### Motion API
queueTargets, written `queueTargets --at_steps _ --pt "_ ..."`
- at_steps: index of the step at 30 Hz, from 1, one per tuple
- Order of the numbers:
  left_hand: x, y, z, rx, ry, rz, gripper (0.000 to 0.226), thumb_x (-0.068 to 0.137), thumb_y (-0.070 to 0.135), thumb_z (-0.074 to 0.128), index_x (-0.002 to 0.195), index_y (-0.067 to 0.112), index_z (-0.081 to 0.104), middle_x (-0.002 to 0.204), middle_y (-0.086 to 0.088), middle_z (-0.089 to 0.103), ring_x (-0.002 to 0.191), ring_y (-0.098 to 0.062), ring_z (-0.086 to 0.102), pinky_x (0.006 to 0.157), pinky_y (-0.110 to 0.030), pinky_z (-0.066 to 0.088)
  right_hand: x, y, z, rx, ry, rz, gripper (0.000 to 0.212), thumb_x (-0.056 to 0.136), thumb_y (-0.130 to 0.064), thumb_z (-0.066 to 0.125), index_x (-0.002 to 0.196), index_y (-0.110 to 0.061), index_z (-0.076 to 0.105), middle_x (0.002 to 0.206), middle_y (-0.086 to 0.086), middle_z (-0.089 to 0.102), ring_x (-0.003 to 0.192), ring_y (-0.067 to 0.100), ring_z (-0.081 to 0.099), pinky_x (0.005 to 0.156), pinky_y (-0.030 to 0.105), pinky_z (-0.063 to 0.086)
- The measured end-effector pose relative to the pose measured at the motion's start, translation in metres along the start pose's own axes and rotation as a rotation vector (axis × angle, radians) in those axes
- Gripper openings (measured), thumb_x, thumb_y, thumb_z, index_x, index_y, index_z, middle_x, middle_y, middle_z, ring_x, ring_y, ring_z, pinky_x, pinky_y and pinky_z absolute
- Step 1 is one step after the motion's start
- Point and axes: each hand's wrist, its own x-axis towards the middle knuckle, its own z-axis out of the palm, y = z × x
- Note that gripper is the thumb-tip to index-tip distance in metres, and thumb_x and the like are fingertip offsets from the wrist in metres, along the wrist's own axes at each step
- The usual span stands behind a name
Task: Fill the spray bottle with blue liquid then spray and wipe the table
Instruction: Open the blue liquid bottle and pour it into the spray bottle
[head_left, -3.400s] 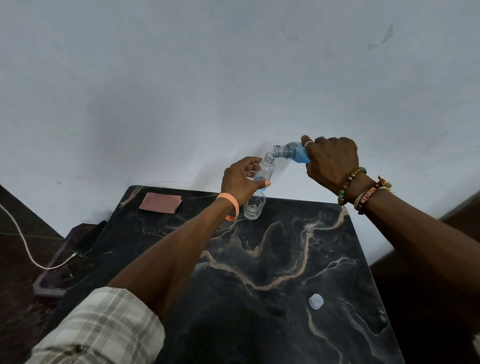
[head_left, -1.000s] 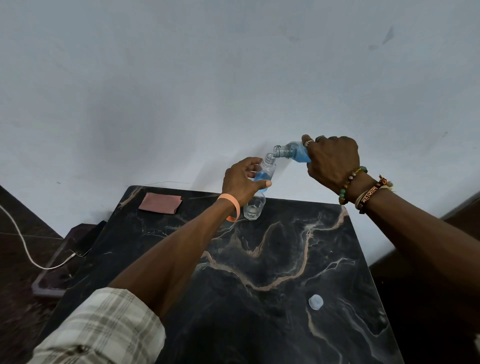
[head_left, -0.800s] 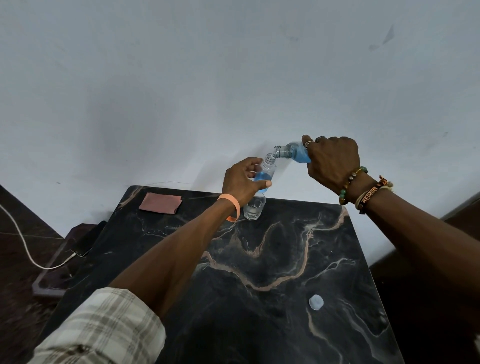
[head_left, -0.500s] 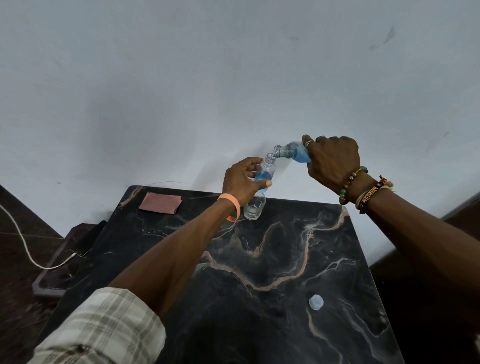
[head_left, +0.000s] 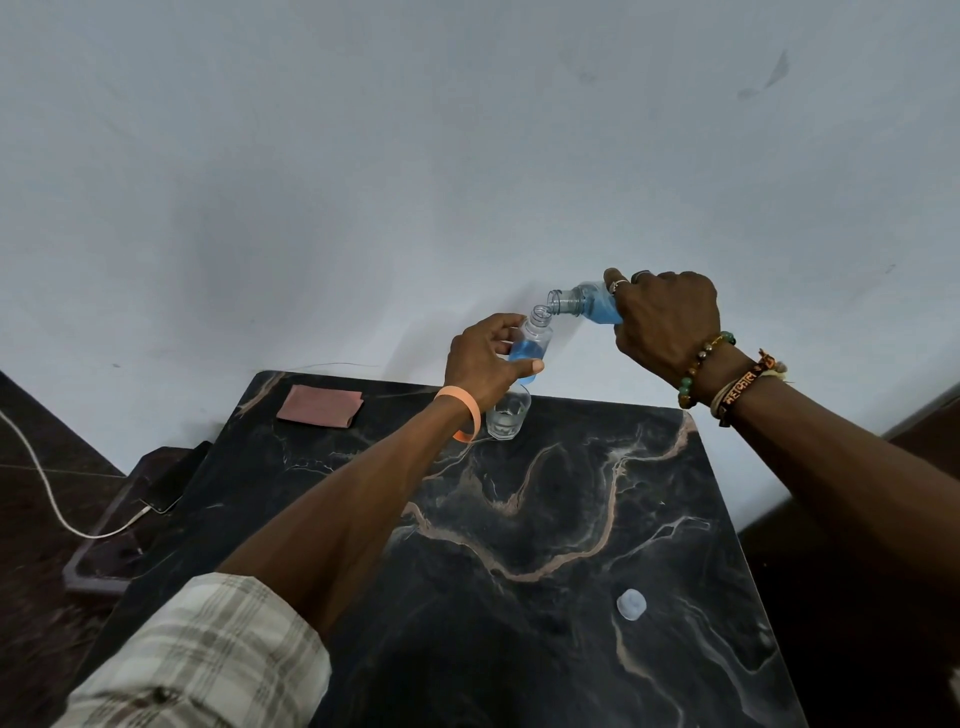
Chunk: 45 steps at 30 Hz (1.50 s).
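My left hand (head_left: 485, 364) grips a small clear spray bottle (head_left: 534, 340) with no spray head, held above the back edge of the black marble table (head_left: 519, 545). Blue liquid fills its lower visible part. My right hand (head_left: 667, 319) holds a larger clear bottle of blue liquid (head_left: 587, 306), tilted left so that its open mouth sits just above the small bottle's neck. A folded pink cloth (head_left: 319, 405) lies at the table's back left corner.
A clear glass (head_left: 506, 415) stands on the table right under my left hand. A small white cap (head_left: 631, 604) lies near the front right. Left of the table, a phone (head_left: 166, 488) with a white cable (head_left: 47, 493) rests on a low dark stand. A white wall is behind.
Both hands have stayed almost still in the pouring pose. The blue level in the small bottle looks a little higher than 3.4 s ago.
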Motion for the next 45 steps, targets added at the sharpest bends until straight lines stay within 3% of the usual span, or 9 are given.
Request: queueTargets --at_steps 31,37,45 --pt "0.003 -0.0054 0.0018 -0.004 -0.001 0.025 0.062 0.068 0.023 0.089 0.123 0.02 0.063 0.117 -0.001 0.069 0.094 -0.014 0.065 0.087 -0.029 0.056 0.0005 0.0009 -0.0008 -0.008 0.007 -0.003 0.049 0.088 -0.027 0.055 0.134 -0.012 0.05 0.094 0.007 0.068 0.079 0.028 0.066 0.063 0.029 0.033" --pt "0.0042 -0.0069 0.0015 0.015 0.002 0.034 0.062 0.068 0.025 0.089 0.123 0.021 0.062 0.117 0.001 0.069 0.09 -0.009 0.064 0.075 -0.009 0.049 0.0005 -0.0003 -0.002 0.005 -0.008 0.0 0.049 0.088 -0.027 0.056 0.134 -0.011 0.051 0.092 0.008 0.068 0.077 0.029 0.066 0.065 0.029 0.04" --pt "0.0048 -0.0093 0.0022 0.006 -0.003 0.031 0.061 0.068 0.024 0.089 0.122 0.022 0.063 0.117 0.0 0.069 0.093 -0.012 0.065 0.08 -0.017 0.052 0.001 -0.0005 -0.0021 -0.026 0.007 -0.004 0.049 0.09 -0.028 0.053 0.136 -0.013 0.048 0.095 0.006 0.068 0.081 0.027 0.066 0.063 0.03 0.032"
